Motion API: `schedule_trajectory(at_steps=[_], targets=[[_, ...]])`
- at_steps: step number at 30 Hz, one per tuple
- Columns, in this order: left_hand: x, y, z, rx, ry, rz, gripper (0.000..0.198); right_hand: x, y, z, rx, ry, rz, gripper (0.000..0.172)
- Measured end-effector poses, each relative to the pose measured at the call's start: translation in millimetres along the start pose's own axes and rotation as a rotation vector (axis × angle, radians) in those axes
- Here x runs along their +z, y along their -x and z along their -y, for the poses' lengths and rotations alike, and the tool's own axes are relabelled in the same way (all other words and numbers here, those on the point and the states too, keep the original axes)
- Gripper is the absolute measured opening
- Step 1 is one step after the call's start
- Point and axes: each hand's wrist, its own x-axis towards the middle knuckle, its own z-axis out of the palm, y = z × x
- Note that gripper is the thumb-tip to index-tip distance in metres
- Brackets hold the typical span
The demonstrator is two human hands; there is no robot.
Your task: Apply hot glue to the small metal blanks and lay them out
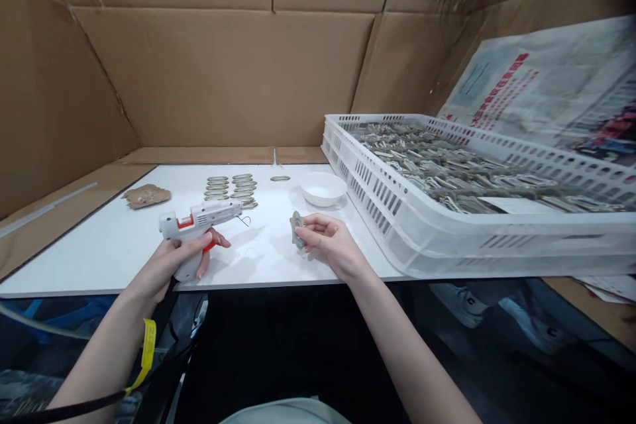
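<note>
My left hand [186, 253] is wrapped round the handle of a white hot glue gun [201, 220] with a red trigger. Its nozzle points right, and a thin dark strand or wire hangs by the tip. In my right hand [325, 238] a small greyish oval piece with a scalloped outline [297, 230] is pinched between thumb and fingers above the white table. Beyond the glue gun lie two columns of small oval metal-rimmed pieces [242, 184]. A single oval piece [279, 178] rests apart from them, left of a white bowl [322, 189].
A large white plastic crate [397, 232] filled with rows of similar pieces stands on the right. Brown crumpled scrap [147, 195] lies at the table's left. Cardboard walls [223, 73] enclose the back and sides. A printed sheet [541, 86] leans behind the crate.
</note>
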Motion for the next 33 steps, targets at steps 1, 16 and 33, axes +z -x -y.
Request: schedule_trajectory(at_steps=[1, 16, 33], targets=[[-0.1, -1, 1, 0.005, 0.022, -0.026, 0.052, 1, -3, 4, -0.03, 0.065, 0.023, 0.031], [2.7, -3, 9, 0.029, 0.163, -0.109, 0.038, 41, -165, 42, 0.027, 1.631, 0.064, 0.025], [3.5, -3, 10, 0.084, 0.157, -0.111, 0.04, 55, -189, 29, -0.18, 1.589, 0.17, 0.026]])
